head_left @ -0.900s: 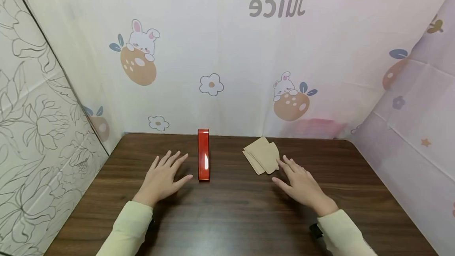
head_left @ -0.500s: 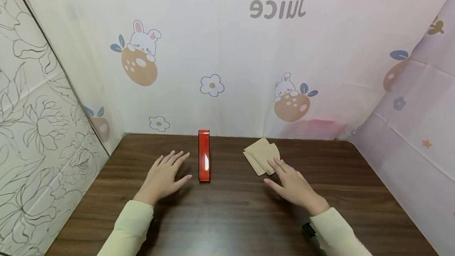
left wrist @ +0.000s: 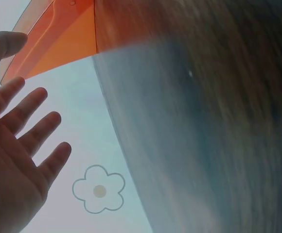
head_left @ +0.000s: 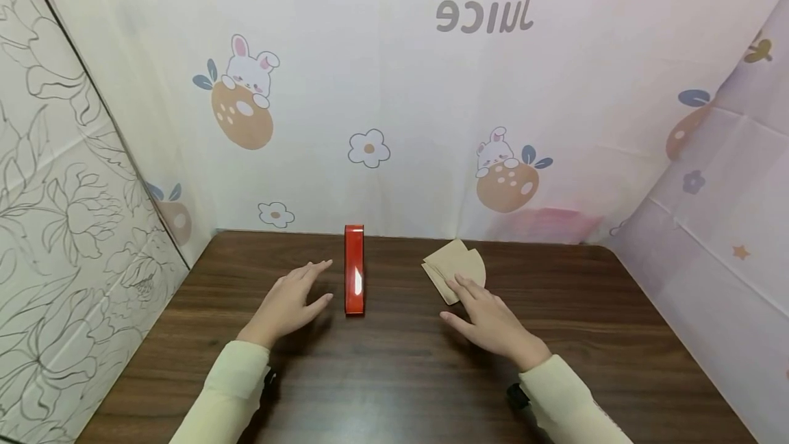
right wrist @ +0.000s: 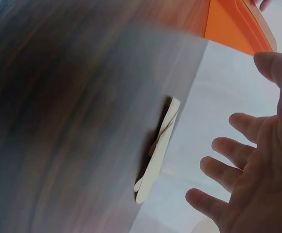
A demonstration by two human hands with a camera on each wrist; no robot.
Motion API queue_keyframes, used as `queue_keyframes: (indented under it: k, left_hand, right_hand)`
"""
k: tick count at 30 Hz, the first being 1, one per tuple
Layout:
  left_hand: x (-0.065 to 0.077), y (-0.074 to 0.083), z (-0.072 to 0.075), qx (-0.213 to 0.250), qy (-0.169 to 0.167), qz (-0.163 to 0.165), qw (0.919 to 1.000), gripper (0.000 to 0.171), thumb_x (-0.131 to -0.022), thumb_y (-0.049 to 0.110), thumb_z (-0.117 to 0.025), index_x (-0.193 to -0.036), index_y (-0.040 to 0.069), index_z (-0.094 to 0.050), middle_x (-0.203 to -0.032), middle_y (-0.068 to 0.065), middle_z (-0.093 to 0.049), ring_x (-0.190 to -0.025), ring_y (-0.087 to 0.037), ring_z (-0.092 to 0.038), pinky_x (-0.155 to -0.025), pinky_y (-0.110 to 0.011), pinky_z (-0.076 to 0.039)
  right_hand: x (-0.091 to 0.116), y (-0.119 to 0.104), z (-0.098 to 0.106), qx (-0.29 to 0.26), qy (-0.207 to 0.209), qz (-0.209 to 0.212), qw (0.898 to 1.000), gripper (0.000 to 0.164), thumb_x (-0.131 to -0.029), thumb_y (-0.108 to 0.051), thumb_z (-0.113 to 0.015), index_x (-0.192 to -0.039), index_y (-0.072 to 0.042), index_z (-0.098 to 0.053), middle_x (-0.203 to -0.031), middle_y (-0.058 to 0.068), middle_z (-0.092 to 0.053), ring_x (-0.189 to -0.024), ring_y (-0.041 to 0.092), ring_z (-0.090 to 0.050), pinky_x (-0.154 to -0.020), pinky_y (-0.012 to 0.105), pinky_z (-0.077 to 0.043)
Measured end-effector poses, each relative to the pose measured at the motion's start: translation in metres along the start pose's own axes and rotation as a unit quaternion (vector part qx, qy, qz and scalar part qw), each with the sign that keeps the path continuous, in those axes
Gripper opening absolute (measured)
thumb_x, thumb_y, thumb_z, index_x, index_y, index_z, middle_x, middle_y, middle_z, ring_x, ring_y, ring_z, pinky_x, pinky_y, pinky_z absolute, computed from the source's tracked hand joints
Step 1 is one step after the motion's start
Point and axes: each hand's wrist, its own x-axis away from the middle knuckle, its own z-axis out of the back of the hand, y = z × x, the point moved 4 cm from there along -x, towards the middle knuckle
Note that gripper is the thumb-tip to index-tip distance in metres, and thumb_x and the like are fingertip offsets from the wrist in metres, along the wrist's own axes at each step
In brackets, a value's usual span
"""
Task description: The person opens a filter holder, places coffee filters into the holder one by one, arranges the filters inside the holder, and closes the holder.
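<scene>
A narrow, glossy red-orange case (head_left: 354, 269) stands upright on the table, its broad see-through orange side (left wrist: 70, 41) showing in the left wrist view. My left hand (head_left: 285, 308) hovers to its left, fingers spread and thumb pointing toward it, with nothing held. To the right lie overlapping tan paper coffee filters (head_left: 453, 267), cone-shaped with a rounded edge. Over their near edge in the head view reach the fingertips of my right hand (head_left: 493, 324), which holds nothing. From the right wrist, the filters (right wrist: 158, 155) lie flat and apart from the loosely spread fingers.
The dark wood-grain table (head_left: 394, 375) backs onto a pale printed curtain (head_left: 407, 74) with rabbits and flowers. A floral panel (head_left: 68, 225) borders the left side, and another curtain (head_left: 733, 238) the right.
My right hand has slid left, from beside the filters to overlapping their near edge. My left hand has rolled a little onto its side, its fingers drawing together. Case and filters stay put.
</scene>
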Motion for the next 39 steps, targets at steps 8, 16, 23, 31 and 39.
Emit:
queue_keyframes:
  k: [8, 16, 23, 31, 39]
  left_hand:
    - [-0.005, -0.001, -0.003, 0.067, -0.007, 0.025, 0.9974, 0.058, -0.097, 0.030, -0.067, -0.149, 0.013, -0.047, -0.144, -0.010, -0.053, -0.132, -0.036, -0.047, -0.104, -0.064, -0.035]
    - [-0.013, -0.005, -0.007, 0.159, -0.002, 0.037, 0.9866, 0.054, -0.098, 0.021, -0.066, -0.147, 0.007, -0.048, -0.144, -0.016, -0.051, -0.133, -0.036, -0.047, -0.105, -0.057, -0.039]
    - [-0.019, -0.008, -0.009, 0.188, 0.012, 0.063, 0.9800, 0.051, -0.098, 0.019, -0.066, -0.146, 0.012, -0.050, -0.143, -0.016, -0.052, -0.131, -0.037, -0.049, -0.103, -0.057, -0.041]
    - [-0.024, -0.011, -0.014, 0.207, 0.011, 0.085, 0.9746, 0.049, -0.098, 0.018, -0.065, -0.145, 0.012, -0.051, -0.143, -0.016, -0.053, -0.130, -0.035, -0.049, -0.102, -0.056, -0.043]
    - [-0.027, -0.014, -0.018, 0.234, 0.003, 0.109, 0.9663, 0.048, -0.099, 0.018, -0.064, -0.145, 0.010, -0.050, -0.143, -0.016, -0.052, -0.130, -0.035, -0.050, -0.103, -0.055, -0.042]
  right_hand:
    - [-0.011, -0.010, -0.014, -0.007, -0.001, 0.033, 0.999, 0.066, -0.099, -0.049, -0.059, -0.148, -0.006, -0.048, -0.152, 0.021, -0.043, -0.136, 0.045, -0.041, -0.103, 0.066, -0.035]
    - [-0.020, -0.030, -0.022, -0.030, -0.014, 0.044, 0.998, 0.064, -0.098, -0.043, -0.062, -0.148, -0.005, -0.047, -0.152, 0.019, -0.043, -0.139, 0.044, -0.039, -0.104, 0.065, -0.035]
    - [-0.028, -0.040, -0.028, -0.032, -0.044, 0.036, 0.998, 0.065, -0.099, -0.045, -0.060, -0.151, -0.008, -0.044, -0.155, 0.016, -0.040, -0.141, 0.040, -0.037, -0.109, 0.060, -0.032]
    - [-0.042, -0.052, -0.037, -0.052, -0.053, 0.044, 0.996, 0.064, -0.100, -0.044, -0.058, -0.149, -0.005, -0.045, -0.153, 0.020, -0.041, -0.139, 0.042, -0.038, -0.107, 0.062, -0.033]
    - [-0.048, -0.061, -0.044, -0.080, -0.080, 0.033, 0.993, 0.066, -0.101, -0.046, -0.056, -0.151, -0.006, -0.042, -0.155, 0.019, -0.039, -0.141, 0.040, -0.036, -0.108, 0.062, -0.031]
